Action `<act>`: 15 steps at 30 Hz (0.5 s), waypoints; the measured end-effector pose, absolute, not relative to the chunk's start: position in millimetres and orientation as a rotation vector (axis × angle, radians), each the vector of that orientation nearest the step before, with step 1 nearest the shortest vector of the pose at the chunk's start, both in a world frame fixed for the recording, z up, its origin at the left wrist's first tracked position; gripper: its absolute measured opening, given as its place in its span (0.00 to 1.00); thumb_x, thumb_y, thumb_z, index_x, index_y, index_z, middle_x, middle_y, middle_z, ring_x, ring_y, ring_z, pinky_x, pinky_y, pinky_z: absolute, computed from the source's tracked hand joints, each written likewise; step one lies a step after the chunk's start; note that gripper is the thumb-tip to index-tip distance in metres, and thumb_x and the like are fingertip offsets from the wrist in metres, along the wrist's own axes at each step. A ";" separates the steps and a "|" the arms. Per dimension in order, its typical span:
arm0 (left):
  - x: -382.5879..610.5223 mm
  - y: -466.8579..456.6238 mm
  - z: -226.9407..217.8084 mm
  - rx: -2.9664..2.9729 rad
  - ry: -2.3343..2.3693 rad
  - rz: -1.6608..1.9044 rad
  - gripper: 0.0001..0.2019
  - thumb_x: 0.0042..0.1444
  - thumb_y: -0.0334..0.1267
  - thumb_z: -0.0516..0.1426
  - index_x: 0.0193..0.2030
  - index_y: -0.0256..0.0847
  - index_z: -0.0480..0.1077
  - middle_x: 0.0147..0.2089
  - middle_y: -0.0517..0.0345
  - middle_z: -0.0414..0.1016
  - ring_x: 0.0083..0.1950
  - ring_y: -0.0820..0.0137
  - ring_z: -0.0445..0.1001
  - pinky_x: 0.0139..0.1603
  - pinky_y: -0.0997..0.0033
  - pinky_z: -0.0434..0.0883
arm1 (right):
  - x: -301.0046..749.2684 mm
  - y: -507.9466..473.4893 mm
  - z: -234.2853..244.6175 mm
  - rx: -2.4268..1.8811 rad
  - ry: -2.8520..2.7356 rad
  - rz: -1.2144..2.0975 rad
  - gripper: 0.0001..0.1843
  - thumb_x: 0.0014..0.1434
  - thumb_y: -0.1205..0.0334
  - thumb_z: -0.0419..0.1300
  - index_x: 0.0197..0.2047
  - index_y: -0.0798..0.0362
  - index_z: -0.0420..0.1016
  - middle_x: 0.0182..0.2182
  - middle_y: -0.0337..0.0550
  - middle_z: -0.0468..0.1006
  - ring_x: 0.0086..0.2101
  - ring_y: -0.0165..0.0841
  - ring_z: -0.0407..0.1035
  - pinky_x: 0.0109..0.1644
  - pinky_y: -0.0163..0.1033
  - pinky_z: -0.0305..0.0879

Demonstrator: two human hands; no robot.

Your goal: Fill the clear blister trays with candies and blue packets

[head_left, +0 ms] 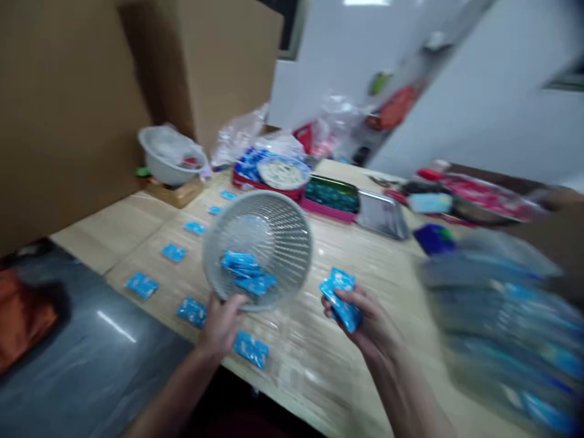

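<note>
My left hand [222, 322] grips the near rim of a grey plastic colander [292, 243], tilted so its inside faces me. Several small blue packets [249, 274] lie in the lower part of it. To the right, above the table, my right hand [365, 313] is closed around a few more blue packets [342, 298]. A line of single blue packets [142, 285] runs along the table's left side, and two of them, a near packet [252, 349] and another packet [192, 312], lie close to my left hand.
Clear bags with blue contents [506, 322] are piled at the right, blurred. Behind the colander stand a pink-edged tray of dark green pieces [331, 196], a metal tray [382, 213] and a round dish [283, 173]. A white basket [168, 155] sits by the cardboard [228, 55].
</note>
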State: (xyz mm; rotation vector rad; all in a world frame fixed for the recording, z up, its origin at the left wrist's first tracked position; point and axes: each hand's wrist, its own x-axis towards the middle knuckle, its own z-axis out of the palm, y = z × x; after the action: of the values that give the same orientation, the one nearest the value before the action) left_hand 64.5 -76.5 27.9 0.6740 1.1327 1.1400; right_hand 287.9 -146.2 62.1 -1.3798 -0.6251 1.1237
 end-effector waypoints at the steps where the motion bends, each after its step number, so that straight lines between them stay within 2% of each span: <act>1: 62.9 -71.9 29.9 0.626 1.160 1.152 0.22 0.34 0.32 0.63 0.42 0.44 0.71 0.33 0.61 0.76 0.37 0.66 0.75 0.39 0.69 0.72 | 292.5 -155.0 60.4 -1.394 -0.571 1.098 0.17 0.41 0.54 0.70 0.30 0.54 0.70 0.24 0.41 0.74 0.23 0.34 0.70 0.24 0.38 0.68; 4: 57.3 -62.3 40.0 0.607 1.173 1.207 0.25 0.29 0.30 0.65 0.39 0.43 0.70 0.33 0.64 0.76 0.34 0.71 0.73 0.34 0.73 0.71 | 304.6 -184.6 47.1 -1.485 -0.474 1.006 0.22 0.36 0.53 0.73 0.31 0.54 0.70 0.24 0.40 0.74 0.23 0.33 0.70 0.21 0.35 0.64; 8: 49.6 -60.1 50.7 0.630 1.137 1.264 0.23 0.28 0.28 0.64 0.37 0.42 0.70 0.34 0.65 0.76 0.33 0.72 0.73 0.33 0.74 0.72 | 312.0 -223.9 20.0 -1.626 -0.415 0.979 0.24 0.33 0.53 0.74 0.29 0.54 0.69 0.21 0.37 0.72 0.20 0.30 0.66 0.21 0.33 0.59; 11: 48.3 -61.8 52.4 0.667 1.139 1.293 0.24 0.28 0.27 0.64 0.37 0.43 0.71 0.36 0.64 0.77 0.33 0.72 0.73 0.33 0.73 0.72 | 311.8 -244.6 8.3 -1.636 -0.434 1.102 0.23 0.34 0.52 0.73 0.28 0.54 0.69 0.21 0.37 0.72 0.21 0.29 0.65 0.23 0.34 0.60; 15: 56.6 -70.0 52.7 0.677 1.140 1.248 0.24 0.27 0.27 0.65 0.38 0.43 0.72 0.35 0.64 0.77 0.32 0.73 0.72 0.31 0.75 0.72 | 308.4 -262.3 3.0 -1.615 -0.521 1.258 0.19 0.38 0.55 0.69 0.32 0.53 0.69 0.24 0.36 0.71 0.24 0.30 0.65 0.27 0.34 0.61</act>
State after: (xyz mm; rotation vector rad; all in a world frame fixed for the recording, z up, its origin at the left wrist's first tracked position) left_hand 56.6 -70.0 52.7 0.6769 1.1403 1.2479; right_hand 308.4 -262.3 3.0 -1.6154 -0.5211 1.2582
